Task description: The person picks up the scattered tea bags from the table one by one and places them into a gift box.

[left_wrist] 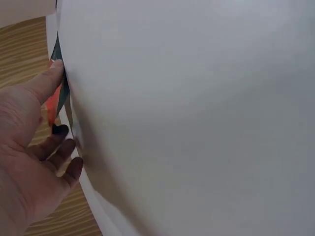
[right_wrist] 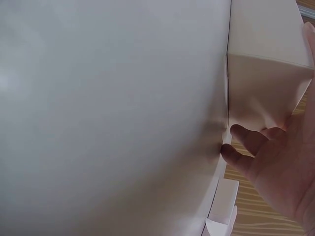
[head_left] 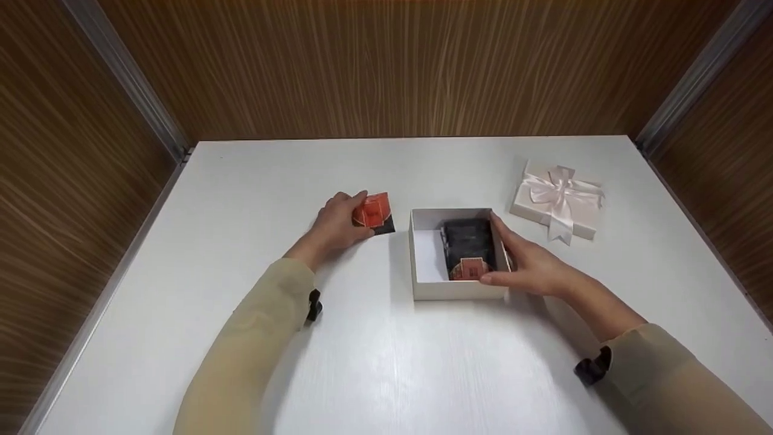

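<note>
My left hand (head_left: 339, 220) holds a small red and black packet (head_left: 375, 208) between thumb and fingers, close over the white table. In the left wrist view the packet (left_wrist: 54, 98) shows partly behind the index finger. To its right stands an open white box (head_left: 460, 291). A larger black packet (head_left: 468, 241) with a red label lies inside, along the box's right side. My right hand (head_left: 531, 266) grips the box by its right side, thumb at the front corner and fingers toward the back corner. The right wrist view shows this hand (right_wrist: 278, 162) beside the box wall (right_wrist: 268, 83).
Behind the right hand lies a cream box lid (head_left: 583, 214) topped with a pale pink ribbon bow (head_left: 558, 192). Wood-grain panels (head_left: 386, 72) bound the white table (head_left: 362, 350) at the back and both sides.
</note>
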